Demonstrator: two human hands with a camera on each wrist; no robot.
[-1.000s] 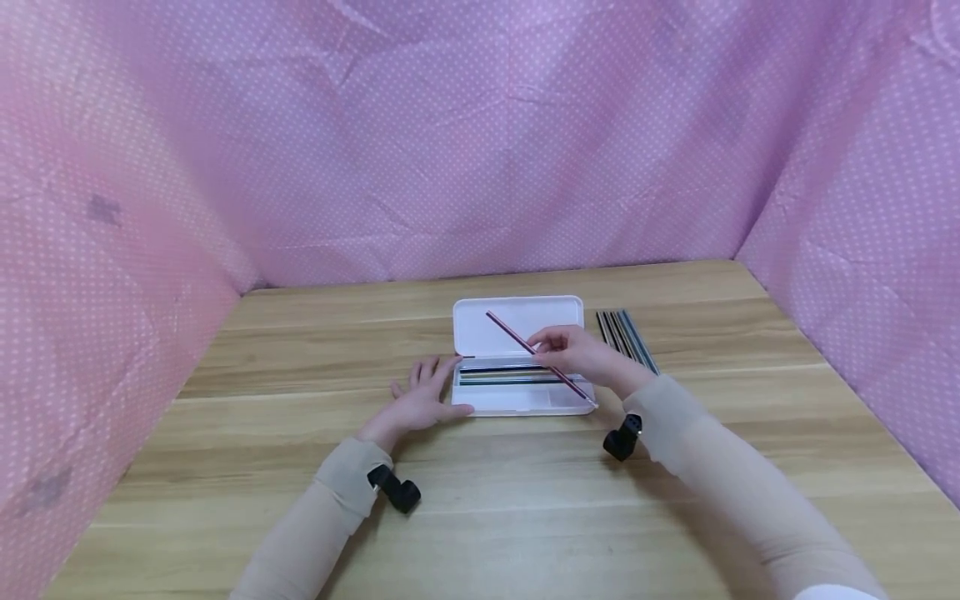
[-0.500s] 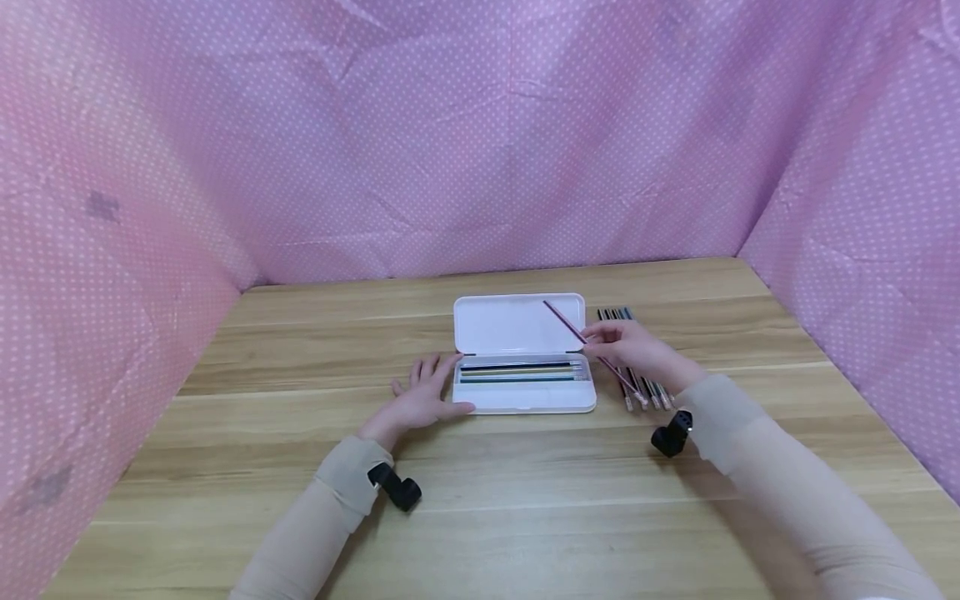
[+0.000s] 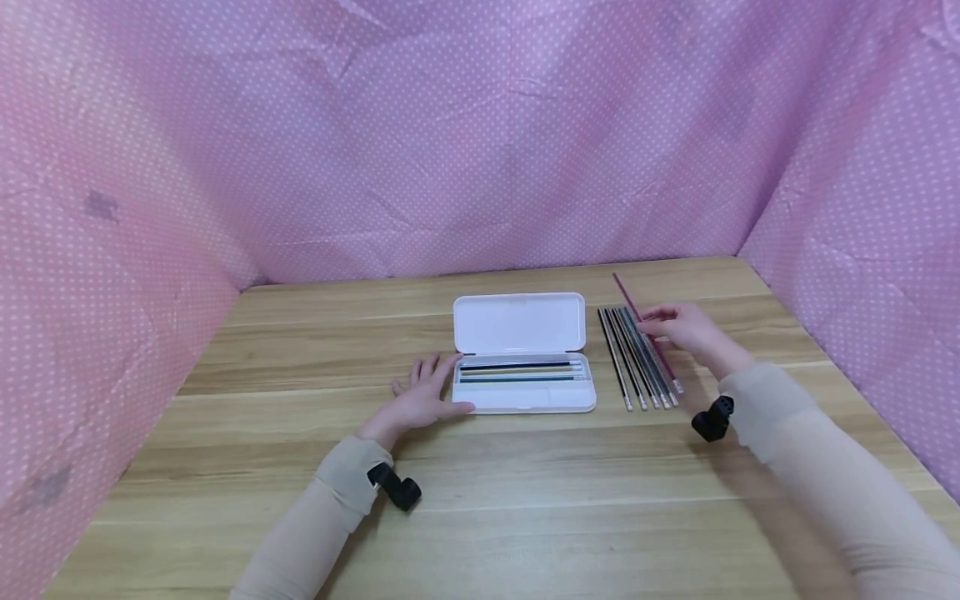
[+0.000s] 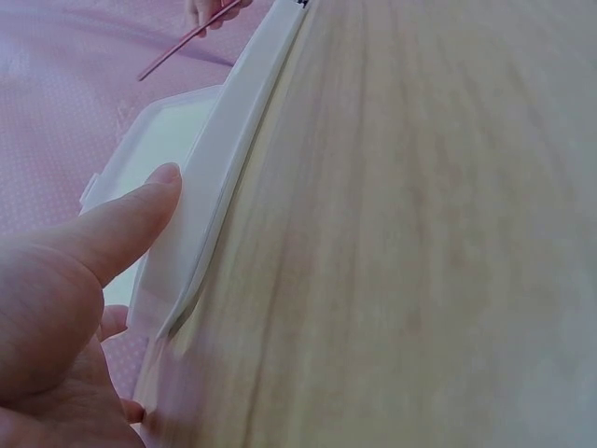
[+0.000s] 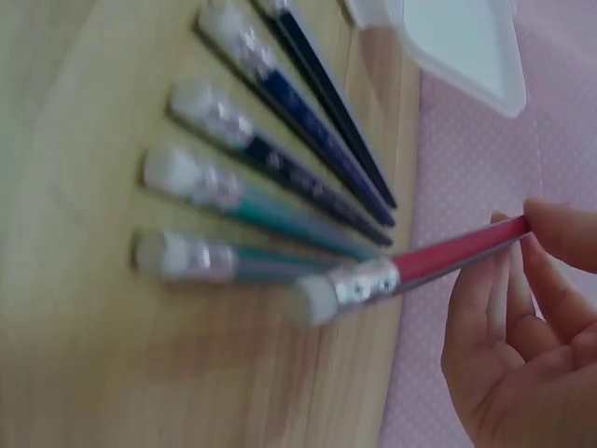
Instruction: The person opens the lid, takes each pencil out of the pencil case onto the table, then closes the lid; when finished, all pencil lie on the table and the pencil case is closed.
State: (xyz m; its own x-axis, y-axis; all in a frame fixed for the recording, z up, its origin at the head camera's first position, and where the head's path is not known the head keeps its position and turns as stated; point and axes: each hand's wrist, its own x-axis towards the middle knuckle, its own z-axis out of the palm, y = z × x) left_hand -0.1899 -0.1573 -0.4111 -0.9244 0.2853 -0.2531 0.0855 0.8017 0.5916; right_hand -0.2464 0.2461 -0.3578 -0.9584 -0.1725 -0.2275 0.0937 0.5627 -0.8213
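A red pencil (image 5: 448,254) with a white eraser is pinched between the thumb and fingers of my right hand (image 3: 693,335). It slants over the right edge of a row of pencils (image 5: 312,173), dark and teal ones with white erasers, lying on the table. My left hand (image 3: 422,405) rests at the left end of a white pencil case (image 3: 517,402). In the left wrist view its straight thumb (image 4: 140,217) lies along the case's front wall, other fingers partly hidden behind. The case's lid (image 3: 517,323) is raised, and several pencils (image 3: 517,367) lie inside.
The wooden table (image 3: 525,500) carries the case near its middle and the pencil row to the right of it. A pink dotted cloth (image 3: 480,150) hangs around the back and sides. Each wrist wears a black camera (image 3: 396,488).
My right hand has carried the red pencil rightward, from above the pencil case to the right side of the pencil row. The left hand and the case have stayed in place.
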